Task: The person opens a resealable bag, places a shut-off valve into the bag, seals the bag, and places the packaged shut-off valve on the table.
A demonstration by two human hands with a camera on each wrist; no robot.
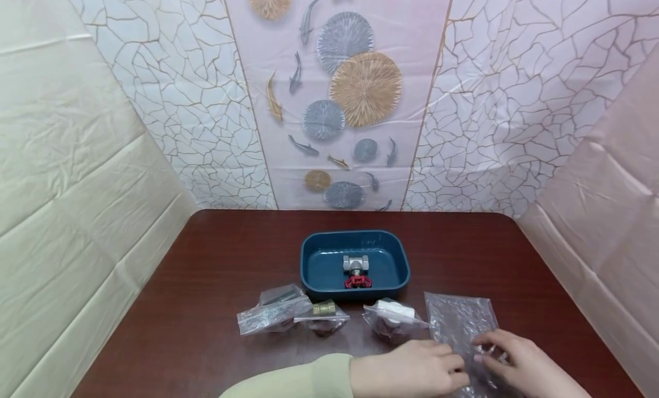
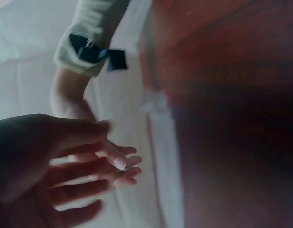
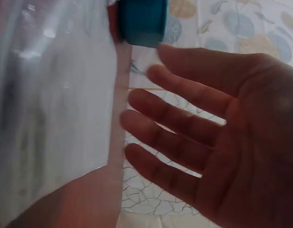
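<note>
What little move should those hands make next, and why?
Perhaps the left hand, which looks free, should reach for the white part: it lies near, inside a clear bag, while the red-handled valve sits unbagged in the blue tray.

A blue tray [image 1: 324, 267] stands on the dark brown table [image 1: 206, 261], holding a metal valve [image 1: 356, 266], red handle on the near side. Nearer, left to right, lie a clear bag [image 1: 273, 313], a brass fitting [image 1: 324, 308] and a white piece [image 1: 395, 311], both in clear plastic. Beyond the table hangs a cloth [image 1: 340, 158] printed with fish; plain pale sheets [image 1: 67, 169] flank left and right.
</note>
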